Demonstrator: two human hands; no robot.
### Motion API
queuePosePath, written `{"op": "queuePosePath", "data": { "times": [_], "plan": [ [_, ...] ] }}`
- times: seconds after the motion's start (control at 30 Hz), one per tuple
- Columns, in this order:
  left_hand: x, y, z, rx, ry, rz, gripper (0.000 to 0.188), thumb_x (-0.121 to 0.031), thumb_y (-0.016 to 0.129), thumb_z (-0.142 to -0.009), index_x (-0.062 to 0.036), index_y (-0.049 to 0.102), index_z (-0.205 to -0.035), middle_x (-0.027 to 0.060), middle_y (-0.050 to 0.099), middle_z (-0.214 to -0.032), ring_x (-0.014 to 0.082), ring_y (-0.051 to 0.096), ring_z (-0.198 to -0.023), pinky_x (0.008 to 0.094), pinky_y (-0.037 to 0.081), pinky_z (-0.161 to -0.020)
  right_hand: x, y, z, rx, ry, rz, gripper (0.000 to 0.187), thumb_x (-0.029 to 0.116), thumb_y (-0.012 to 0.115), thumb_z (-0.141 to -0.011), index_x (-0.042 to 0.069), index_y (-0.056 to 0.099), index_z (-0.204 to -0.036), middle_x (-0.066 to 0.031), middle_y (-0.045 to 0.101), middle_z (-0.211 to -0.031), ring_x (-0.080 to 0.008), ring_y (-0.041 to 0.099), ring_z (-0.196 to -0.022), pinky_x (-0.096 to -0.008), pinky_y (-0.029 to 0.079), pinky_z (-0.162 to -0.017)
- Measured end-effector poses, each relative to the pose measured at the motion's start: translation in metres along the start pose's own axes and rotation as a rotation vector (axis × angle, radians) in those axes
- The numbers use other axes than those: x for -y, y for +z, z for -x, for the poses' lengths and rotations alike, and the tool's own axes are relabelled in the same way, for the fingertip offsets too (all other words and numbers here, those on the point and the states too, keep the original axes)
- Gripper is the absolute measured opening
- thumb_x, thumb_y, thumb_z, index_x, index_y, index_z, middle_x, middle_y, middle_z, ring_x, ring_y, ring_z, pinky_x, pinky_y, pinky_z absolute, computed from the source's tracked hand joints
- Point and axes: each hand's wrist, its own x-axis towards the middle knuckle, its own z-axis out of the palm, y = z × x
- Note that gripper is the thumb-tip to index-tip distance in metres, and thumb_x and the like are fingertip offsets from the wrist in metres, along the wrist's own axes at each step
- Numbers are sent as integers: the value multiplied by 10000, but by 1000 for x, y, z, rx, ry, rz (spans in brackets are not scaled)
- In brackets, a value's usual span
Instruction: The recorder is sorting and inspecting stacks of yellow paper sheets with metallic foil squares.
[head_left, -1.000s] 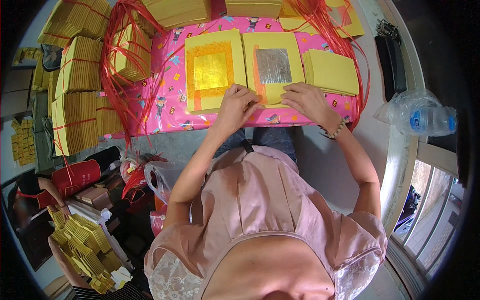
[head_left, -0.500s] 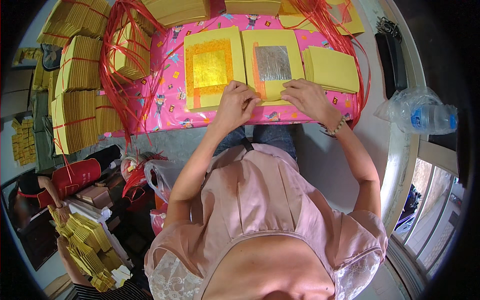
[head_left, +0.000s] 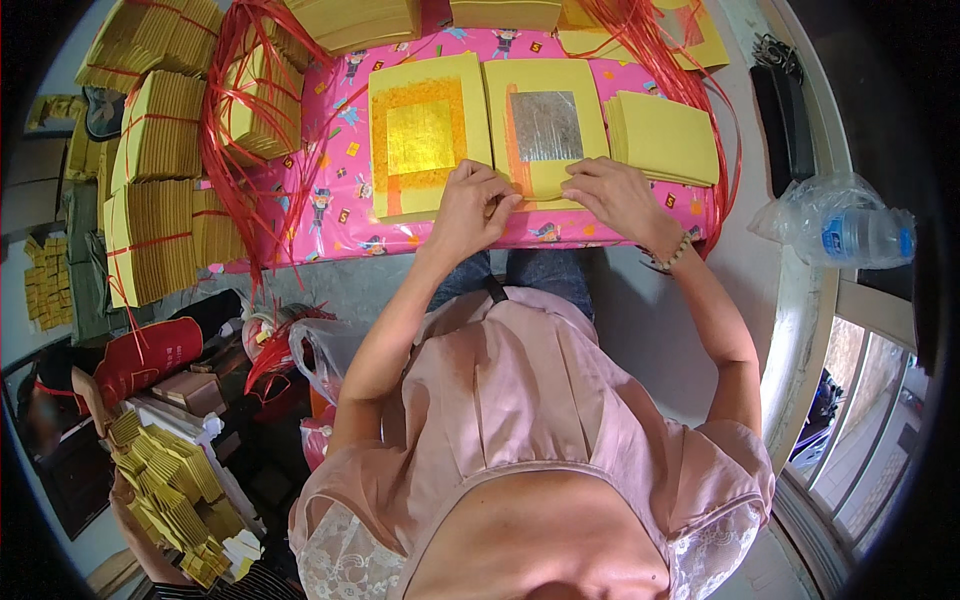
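Pinching the near edge of a silver-patched yellow sheet, left hand at its left corner, right hand at its right, on a pink worktop, between gold-patched sheet and yellow stack.

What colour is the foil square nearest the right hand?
The foil square is silver-grey; it shows best in the head view.

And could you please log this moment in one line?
left hand: at near edge of silver-patched yellow paper | right hand: same paper's near edge | gold-patched paper: left of it | yellow stack: right of it
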Motion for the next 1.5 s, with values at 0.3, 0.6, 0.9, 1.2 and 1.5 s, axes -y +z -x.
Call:
{"op": "queuePosePath", "data": {
  "times": [0.3, 0.6, 0.9, 1.2, 1.5],
  "plan": [
    [-5, 6, -2, -65, 68, -160, 74, -71, 645, -828, -32, 610, -880, 118, 593, -778, 324, 533, -784, 411, 416, -722, 10, 2, 3, -76, -27, 58, 238, 208, 640, -869, 58, 586, -1046, -132, 642, -961, -316, 635, -880, -422, 511, -731],
    [-33, -2, -18, -296, 138, -204, 405, -62, 673, -781, -40, 558, -1169, 166, 519, -1215, 357, 485, -1108, 443, 403, -912, -5, -36, -35, -19, 90, 41, 139, 162, 551, -930, 36, 549, -988, -161, 604, -845, -373, 609, -794, -447, 484, -689],
    [-25, 33, -49, -102, 206, -237, 592, -122, 691, -750, -49, 486, -1300, 198, 439, -1338, 383, 399, -1254, 476, 354, -1026, -78, -39, -117, 12, 95, 25, 252, 252, 499, -960, 10, 540, -1020, -184, 582, -962, -373, 566, -946, -453, 459, -811],
    [-1, 54, -71, -15, 120, -395, 795, -276, 682, -804, -50, 296, -1462, 263, 265, -1482, 439, 233, -1381, 514, 206, -1138, -120, -14, -153, 163, 165, 18, 287, 274, 490, -957, 48, 579, -1110, -139, 588, -1087, -310, 544, -1083, -456, 436, -898],
    [5, 60, -76, -10, 88, -422, 741, -304, 621, -858, -47, 287, -1467, 271, 287, -1472, 440, 250, -1374, 511, 196, -1141, -115, 2, -162, 164, 218, 8, 273, 271, 479, -961, 84, 583, -1130, -102, 602, -1161, -279, 535, -1131, -476, 391, -911]
  ]
}}
